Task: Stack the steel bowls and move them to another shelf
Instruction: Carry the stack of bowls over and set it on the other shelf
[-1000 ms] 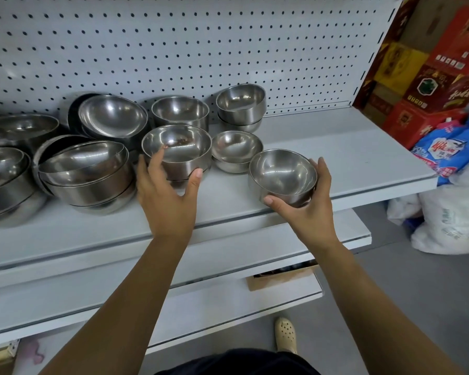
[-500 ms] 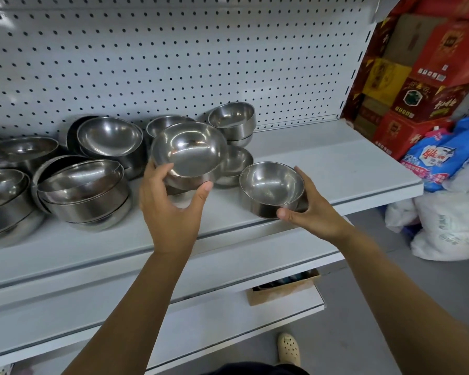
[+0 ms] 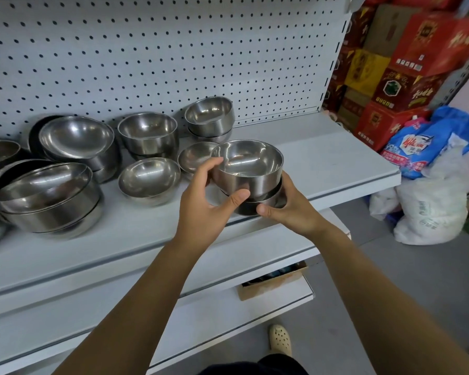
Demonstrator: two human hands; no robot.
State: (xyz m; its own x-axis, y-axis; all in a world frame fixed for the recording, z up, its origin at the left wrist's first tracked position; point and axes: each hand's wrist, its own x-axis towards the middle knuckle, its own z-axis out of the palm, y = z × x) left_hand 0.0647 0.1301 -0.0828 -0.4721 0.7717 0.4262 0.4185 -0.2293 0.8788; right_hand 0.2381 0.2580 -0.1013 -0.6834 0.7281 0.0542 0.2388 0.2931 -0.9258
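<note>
My left hand (image 3: 203,204) grips a steel bowl (image 3: 248,166) by its near wall, and this bowl sits nested in a second steel bowl (image 3: 266,203) that my right hand (image 3: 290,209) holds from below and the right. The pair is at the front edge of the grey shelf (image 3: 336,161). Several more steel bowls stand on the shelf: a single one (image 3: 149,178) just left of my hands, a small one (image 3: 195,158) partly hidden behind the held bowl, a two-bowl stack (image 3: 210,117) at the back, another stack (image 3: 148,135), and larger stacked bowls (image 3: 44,196) at the left.
A perforated back panel (image 3: 173,55) closes the shelf behind. Lower shelves (image 3: 228,315) jut out beneath, with a cardboard box (image 3: 274,284) between them. Red and yellow cartons (image 3: 406,63) and white and blue bags (image 3: 431,185) stand on the floor at the right. My shoe (image 3: 280,339) is below.
My left hand carried its bowl to the right and set it into the bowl in my right hand. Both hands now meet around the two nested bowls at the shelf's front edge.
</note>
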